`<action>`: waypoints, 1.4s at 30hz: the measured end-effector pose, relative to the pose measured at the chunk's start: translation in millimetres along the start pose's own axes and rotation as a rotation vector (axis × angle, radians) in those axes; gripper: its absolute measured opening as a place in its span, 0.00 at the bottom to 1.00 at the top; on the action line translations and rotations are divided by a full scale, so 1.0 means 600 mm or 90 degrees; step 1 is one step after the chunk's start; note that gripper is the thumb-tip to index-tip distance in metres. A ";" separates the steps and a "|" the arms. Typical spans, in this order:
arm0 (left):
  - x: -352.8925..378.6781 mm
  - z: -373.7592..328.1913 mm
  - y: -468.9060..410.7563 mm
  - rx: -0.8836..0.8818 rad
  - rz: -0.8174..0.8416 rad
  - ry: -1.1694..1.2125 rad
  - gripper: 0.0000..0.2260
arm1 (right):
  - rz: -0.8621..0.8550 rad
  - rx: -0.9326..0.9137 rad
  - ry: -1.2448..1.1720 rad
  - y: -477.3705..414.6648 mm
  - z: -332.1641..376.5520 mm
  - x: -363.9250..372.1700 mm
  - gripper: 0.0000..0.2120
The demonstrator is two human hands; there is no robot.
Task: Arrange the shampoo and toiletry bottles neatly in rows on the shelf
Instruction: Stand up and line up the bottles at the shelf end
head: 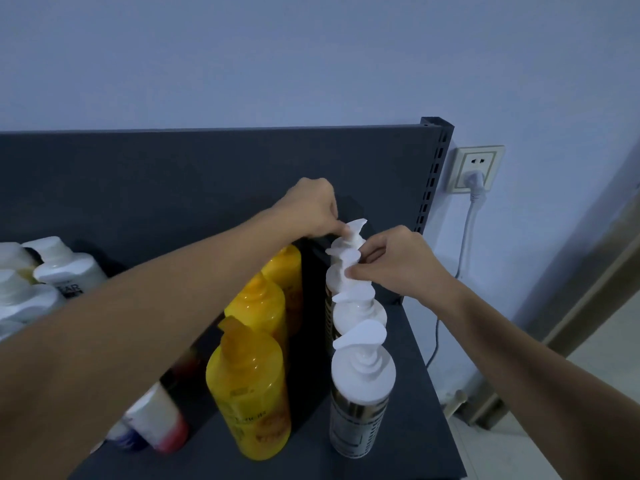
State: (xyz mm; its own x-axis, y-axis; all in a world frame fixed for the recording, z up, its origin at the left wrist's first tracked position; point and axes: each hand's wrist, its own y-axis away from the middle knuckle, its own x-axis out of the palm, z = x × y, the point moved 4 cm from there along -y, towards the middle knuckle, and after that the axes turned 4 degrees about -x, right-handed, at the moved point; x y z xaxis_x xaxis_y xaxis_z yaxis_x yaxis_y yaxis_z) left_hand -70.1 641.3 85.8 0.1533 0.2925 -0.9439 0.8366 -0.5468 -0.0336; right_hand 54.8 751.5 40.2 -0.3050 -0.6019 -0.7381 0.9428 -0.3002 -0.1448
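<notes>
Fingers (341, 230) of your left hand (311, 209) pinch the pump head of the rearmost white pump bottle (353, 233), up against the shelf's back panel (173, 174). Your right hand (401, 261) has its fingers closed narrow on the pump head of the second white pump bottle (346, 261), just in front of the first. Both bottles stand in a single front-to-back row of four white pump bottles near the right edge of the shelf (415, 393); the front one (360, 393) has a dark patterned label and sits near the front right corner. Just left of that row, three yellow bottles (249, 386) stand in a parallel row, touching or nearly touching each other. Under your left forearm, toward the front edge, a red-and-white bottle (159, 420) is partly hidden; can't tell if it's upright or lying down. White flip-cap bottles (65, 268) cluster at the left edge near the back panel. Wall socket (478, 171) with a plug sits off the shelf to the right.
</notes>
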 end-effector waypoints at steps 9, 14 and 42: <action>-0.102 0.146 0.128 0.071 -0.064 0.000 0.09 | -0.019 -0.090 0.093 0.030 0.122 -0.039 0.20; -0.081 0.180 0.161 0.115 0.030 0.021 0.13 | 0.157 -0.171 0.093 0.076 0.222 0.011 0.20; -0.011 0.157 0.197 0.199 0.021 0.034 0.18 | 0.147 -0.220 0.385 0.175 0.259 0.155 0.22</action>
State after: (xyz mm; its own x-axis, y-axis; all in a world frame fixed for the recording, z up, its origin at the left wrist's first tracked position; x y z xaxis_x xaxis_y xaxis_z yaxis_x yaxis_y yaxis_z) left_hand -21.9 501.1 57.0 0.2126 0.3067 -0.9278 0.6299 -0.7688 -0.1098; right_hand 104.7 549.1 58.8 -0.0594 -0.0780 -0.9952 0.9932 0.0957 -0.0668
